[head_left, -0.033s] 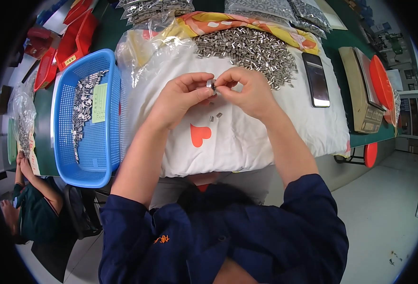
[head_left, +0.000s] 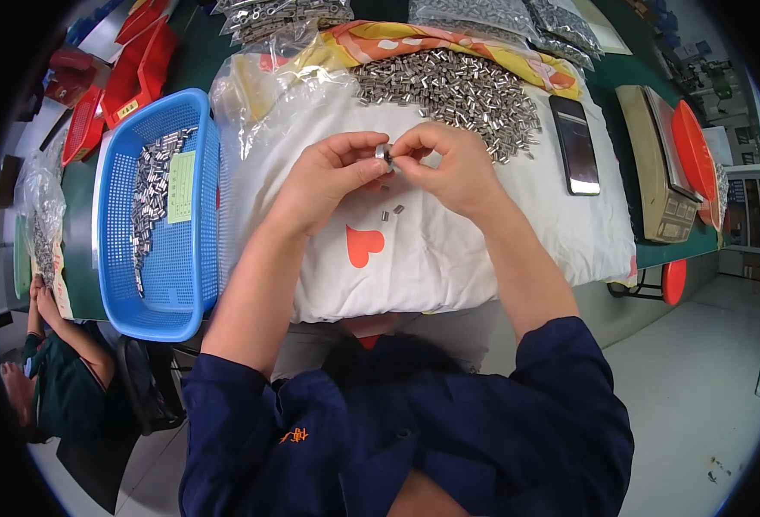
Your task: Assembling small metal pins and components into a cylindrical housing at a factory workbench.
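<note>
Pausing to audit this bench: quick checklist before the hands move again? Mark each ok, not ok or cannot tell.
1. Left hand has the small metal part: ok, pinched at the fingertips.
2. Right hand grips it too: cannot tell; its fingertips meet at the part.
3. Part's detail readable: cannot tell, too small and partly covered.
4. No strays on the white cloth below the hands: not ok, loose metal pieces lie there.
5. Blue basket upright: ok, at the left, with metal pieces inside.
6. Phone apart from the metal pile: ok, to its right.
</note>
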